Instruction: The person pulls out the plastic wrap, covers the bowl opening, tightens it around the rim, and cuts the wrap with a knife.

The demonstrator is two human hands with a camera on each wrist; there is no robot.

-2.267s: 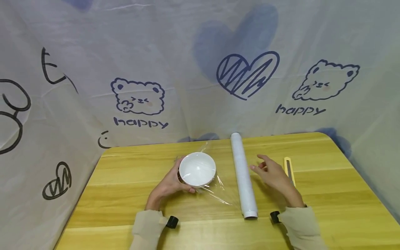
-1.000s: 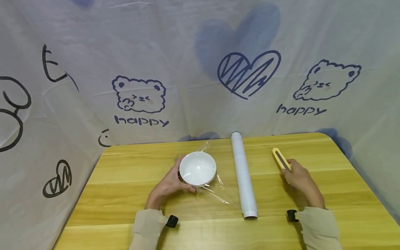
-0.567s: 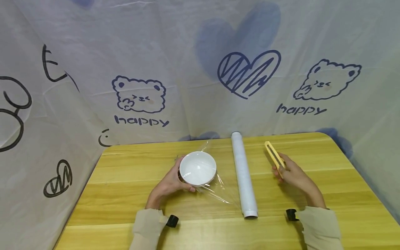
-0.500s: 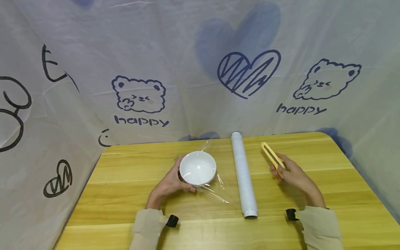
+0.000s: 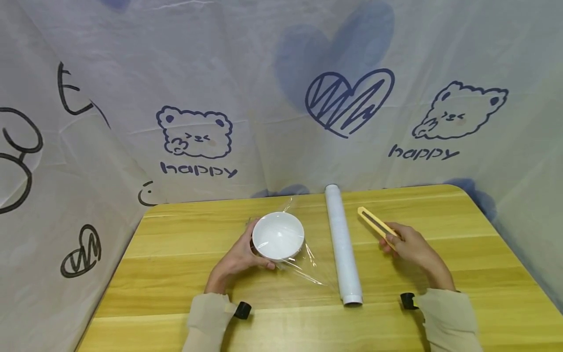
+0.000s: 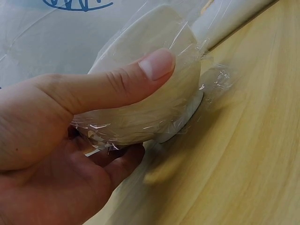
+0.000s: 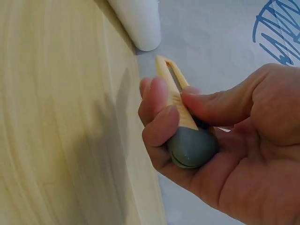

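A white bowl (image 5: 278,235) stands on the wooden table (image 5: 176,274), with clear film (image 5: 308,269) stretched over and around it. My left hand (image 5: 239,256) grips the bowl's near left side; in the left wrist view the thumb (image 6: 117,82) presses film against the bowl (image 6: 154,103). A white roll of cling film (image 5: 343,244) lies to the right of the bowl, the film running from it. My right hand (image 5: 411,247) holds a yellow utility knife (image 5: 374,222) lifted off the table, right of the roll. In the right wrist view the fingers (image 7: 161,122) curl round the knife (image 7: 176,101).
White cloth with blue bears, hearts and "happy" (image 5: 198,171) hangs close behind and to the left of the table. The table's rounded far right corner (image 5: 462,193) is near the knife. Bare wood lies in front of both hands.
My right hand reached right, picked up the yellow knife from the table, and has carried it left toward the roll. The left hand and the bowl have not moved.
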